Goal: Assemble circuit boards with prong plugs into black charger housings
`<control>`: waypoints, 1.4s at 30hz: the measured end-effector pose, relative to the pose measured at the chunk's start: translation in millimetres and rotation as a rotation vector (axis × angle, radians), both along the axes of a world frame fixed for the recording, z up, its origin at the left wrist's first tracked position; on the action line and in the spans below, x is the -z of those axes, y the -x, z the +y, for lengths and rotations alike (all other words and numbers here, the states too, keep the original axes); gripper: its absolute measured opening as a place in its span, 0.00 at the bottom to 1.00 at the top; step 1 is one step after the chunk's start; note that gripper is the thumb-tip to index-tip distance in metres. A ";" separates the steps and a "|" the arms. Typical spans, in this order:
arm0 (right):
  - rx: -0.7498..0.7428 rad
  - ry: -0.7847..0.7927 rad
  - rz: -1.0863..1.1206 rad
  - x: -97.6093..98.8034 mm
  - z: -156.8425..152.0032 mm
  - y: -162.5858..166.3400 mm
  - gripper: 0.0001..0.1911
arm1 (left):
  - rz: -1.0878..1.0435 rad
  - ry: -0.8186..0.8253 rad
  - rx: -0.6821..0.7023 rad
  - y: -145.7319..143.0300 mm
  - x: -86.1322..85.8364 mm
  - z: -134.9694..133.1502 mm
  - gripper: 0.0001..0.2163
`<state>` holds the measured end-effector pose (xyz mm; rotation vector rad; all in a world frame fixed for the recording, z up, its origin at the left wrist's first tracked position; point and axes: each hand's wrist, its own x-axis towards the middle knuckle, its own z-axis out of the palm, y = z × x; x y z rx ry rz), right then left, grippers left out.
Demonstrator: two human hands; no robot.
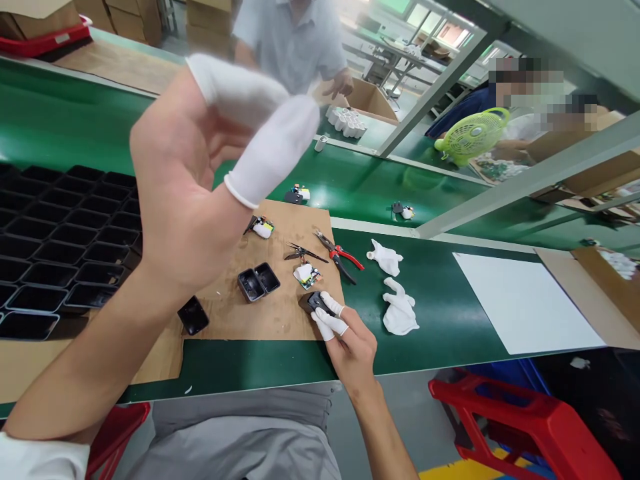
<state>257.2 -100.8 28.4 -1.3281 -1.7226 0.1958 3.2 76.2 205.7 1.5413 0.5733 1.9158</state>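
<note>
My left hand point(200, 167) is raised close to the camera, with white finger cots on its thumb and index finger. Those two tips meet in a pinch; anything between them is hidden. Low over the cardboard sheet point(270, 320), my right hand point(350, 340), also in white finger cots, grips a black plastic housing point(314, 302). Just beyond it lies a small circuit board assembly point(307, 275) with white and yellow parts. Tweezers point(305, 252) and red-and-black pliers point(339, 257) rest farther back. Left of these sit two open black housings point(259, 281) side by side.
Rows of black housings point(65, 227) fill the left side. White cloth-like pieces point(400, 310) and a white board point(525, 303) lie to the right. Across the green bench stands a person point(295, 40). A green fan point(473, 137) and red stool point(540, 413) are at right.
</note>
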 end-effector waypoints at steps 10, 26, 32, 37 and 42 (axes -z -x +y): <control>-0.032 0.030 0.013 4.3 9.4 -9.0 0.17 | 0.019 0.013 0.036 -0.3 -0.8 -1.8 0.23; -0.207 0.049 -0.049 -6.1 -2.7 -19.7 0.31 | 0.157 0.175 0.095 -10.1 2.6 -25.0 0.22; -0.185 0.047 -0.054 11.0 -14.8 -3.7 0.34 | 0.131 0.128 0.136 -14.6 11.6 -19.8 0.09; -0.195 -0.019 -0.076 5.1 -10.5 -3.5 0.35 | 0.095 0.088 0.160 -15.5 15.7 -19.9 0.12; -0.136 -0.108 -0.063 -7.7 -18.0 10.9 0.44 | 0.119 0.126 0.145 -12.4 11.7 -20.8 0.16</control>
